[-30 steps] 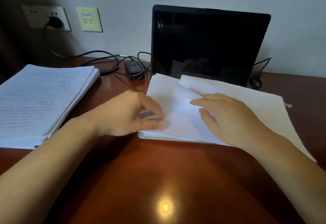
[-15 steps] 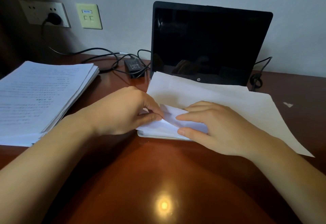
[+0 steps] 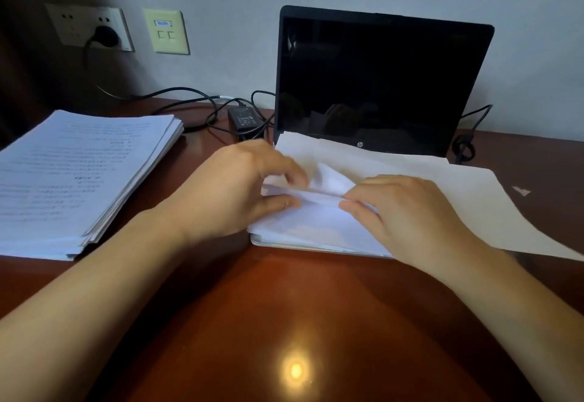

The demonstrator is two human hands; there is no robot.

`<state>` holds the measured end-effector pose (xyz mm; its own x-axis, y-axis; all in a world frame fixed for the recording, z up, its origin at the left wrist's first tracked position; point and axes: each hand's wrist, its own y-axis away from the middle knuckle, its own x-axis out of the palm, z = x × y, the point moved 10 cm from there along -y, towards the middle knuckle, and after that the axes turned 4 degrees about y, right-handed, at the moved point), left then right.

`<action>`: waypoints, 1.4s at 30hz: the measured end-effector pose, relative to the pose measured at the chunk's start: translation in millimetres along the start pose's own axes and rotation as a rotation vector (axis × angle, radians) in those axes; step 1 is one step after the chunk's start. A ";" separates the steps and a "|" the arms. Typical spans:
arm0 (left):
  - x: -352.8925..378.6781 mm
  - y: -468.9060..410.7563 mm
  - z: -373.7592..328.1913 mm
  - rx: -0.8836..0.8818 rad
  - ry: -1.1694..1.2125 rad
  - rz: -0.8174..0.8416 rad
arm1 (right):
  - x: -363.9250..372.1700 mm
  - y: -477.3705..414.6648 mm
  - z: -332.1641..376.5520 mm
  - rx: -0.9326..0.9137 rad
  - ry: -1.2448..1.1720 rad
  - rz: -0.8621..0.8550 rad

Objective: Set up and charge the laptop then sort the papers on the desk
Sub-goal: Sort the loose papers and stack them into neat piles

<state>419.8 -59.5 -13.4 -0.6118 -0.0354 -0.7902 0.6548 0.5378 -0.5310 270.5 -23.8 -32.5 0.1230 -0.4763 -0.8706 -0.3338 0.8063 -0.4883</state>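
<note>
The laptop (image 3: 379, 85) stands open on the desk (image 3: 221, 338) with a dark screen. Loose white sheets (image 3: 442, 186) lie over its keyboard and reach past its right side onto the desk. On top of them, over the front part of the laptop, a smaller white sheet (image 3: 328, 180) is raised into a fold. The left hand (image 3: 234, 193) pinches the left end of this fold between the curled fingers and the thumb. The right hand (image 3: 410, 212) pinches the right end in the same way, with the fingers bent. To the left of the laptop, well apart, lies a thick stack of printed papers (image 3: 79, 164). Just beside the laptop's left rear corner sits the black charger block (image 3: 244, 118). Its cable runs to a plug (image 3: 106, 34) in the wall socket (image 3: 76, 25), further left.
</note>
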 end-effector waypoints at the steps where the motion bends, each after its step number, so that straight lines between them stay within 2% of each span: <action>1: -2.2 0.6 3.7 -0.030 -0.010 -0.004 | 0.2 0.0 -5.3 0.032 -0.009 -0.001; 4: 0.8 2.6 9.7 -0.063 -0.014 0.054 | -1.4 0.3 -22.6 0.113 -0.033 0.000; 8: 27.2 7.1 9.0 -0.071 -0.009 0.297 | -3.6 2.8 -34.3 0.171 -0.028 -0.031; 10: 34.1 9.7 12.5 -0.098 -0.010 0.346 | -7.2 2.7 -36.5 0.190 -0.035 -0.069; 17: 34.6 7.8 8.5 -0.044 -0.044 0.298 | 3.0 0.5 -18.6 0.100 -0.106 0.055; 21: 32.3 4.1 4.1 0.020 -0.129 0.244 | 4.1 1.2 -15.6 0.072 -0.144 0.067; 27: 22.7 1.0 -4.9 0.089 -0.110 0.158 | 5.3 1.8 -6.5 0.018 -0.222 0.118; 33: 20.8 1.6 4.4 -0.020 0.062 0.132 | 4.9 2.3 6.5 -0.034 -0.271 0.148; 38: 17.3 2.6 12.8 -0.090 0.130 0.085 | 5.5 2.4 5.3 -0.055 -0.188 0.120; 42: 13.9 0.8 2.5 0.010 0.000 0.061 | 1.6 0.0 -10.3 0.044 -0.075 0.058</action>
<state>412.9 -61.7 -25.5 -0.5702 -0.0028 -0.8215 0.6954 0.5307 -0.4845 261.1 -28.1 -33.3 0.1752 -0.4019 -0.8988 -0.3016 0.8471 -0.4375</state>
